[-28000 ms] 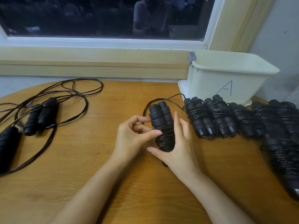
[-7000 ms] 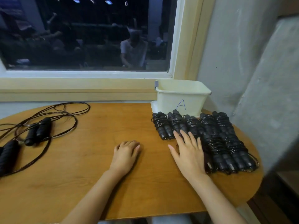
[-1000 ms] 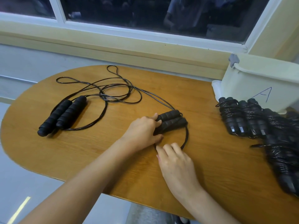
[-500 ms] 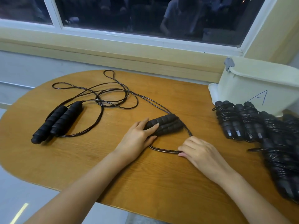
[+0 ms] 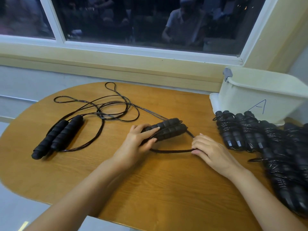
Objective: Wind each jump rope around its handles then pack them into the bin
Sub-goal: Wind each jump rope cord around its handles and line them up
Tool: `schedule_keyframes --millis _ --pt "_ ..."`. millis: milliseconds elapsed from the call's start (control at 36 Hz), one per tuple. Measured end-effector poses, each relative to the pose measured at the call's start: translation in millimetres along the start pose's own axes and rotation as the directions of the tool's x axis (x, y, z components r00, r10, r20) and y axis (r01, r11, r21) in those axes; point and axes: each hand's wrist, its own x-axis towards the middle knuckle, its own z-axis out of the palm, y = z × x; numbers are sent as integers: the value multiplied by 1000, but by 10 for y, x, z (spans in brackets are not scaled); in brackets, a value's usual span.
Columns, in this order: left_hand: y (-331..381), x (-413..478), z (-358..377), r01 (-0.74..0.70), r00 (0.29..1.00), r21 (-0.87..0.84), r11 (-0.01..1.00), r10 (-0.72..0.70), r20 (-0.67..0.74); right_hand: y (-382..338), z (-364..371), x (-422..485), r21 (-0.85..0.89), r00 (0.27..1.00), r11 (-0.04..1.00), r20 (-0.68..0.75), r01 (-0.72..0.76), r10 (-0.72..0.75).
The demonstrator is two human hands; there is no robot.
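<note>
Two black foam handles (image 5: 170, 130) of a jump rope lie side by side at the table's middle. My left hand (image 5: 138, 142) grips their near end. My right hand (image 5: 208, 149) pinches the rope's black cord (image 5: 171, 151), which loops on the table between my hands. A second unwound jump rope (image 5: 58, 135) lies at the left, its cord (image 5: 106, 107) in loose tangled loops behind it. Several wound jump ropes (image 5: 260, 137) lie in a row at the right. The cream bin (image 5: 260, 97), marked "A", stands at the back right.
The wooden table (image 5: 150, 184) is oval, with its near edge close to my forearms and floor beyond on the left. A window sill and wall run behind the table. The wound ropes fill the table's right side up to the bin.
My right hand has drawn the cord further right, widening the loop. My left hand stays on the handles. The view has shifted slightly.
</note>
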Motion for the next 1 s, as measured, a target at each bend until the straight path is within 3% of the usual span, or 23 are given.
schedule_keyframes --millis 139,250,361,444,556,667,750,889,1000 --pt "60 -60 -120 -110 994 -87 990 108 -33 50 -44 50 181 994 978 8 -105 105" --pt "81 -116 -201 -200 980 -179 963 197 -36 64 -146 152 340 959 897 81 -282 271" --pt "228 -199 -273 -238 957 -204 950 265 119 10 -313 407 475 929 799 218 -368 298" --pt "372 -236 -261 -304 909 -44 952 304 285 -91 -437 676 448 873 754 328 -480 360" --pt "434 -223 -223 -426 900 380 821 343 268 -352 -546 959 457 848 715 316 -529 426" --pt "347 -157 -147 -361 932 491 793 293 211 -683 -646 1026 548 867 672 279 -497 414" --pt "309 -106 -101 -269 963 536 800 216 160 -989 -629 996 517 905 743 242 -425 349" --pt "211 34 -167 -40 996 468 883 70 -47 -1263 -365 760 376 954 879 49 -293 296" --pt "254 13 -222 12 992 398 917 41 -123 -1308 -209 497 483 946 841 -71 -245 317"
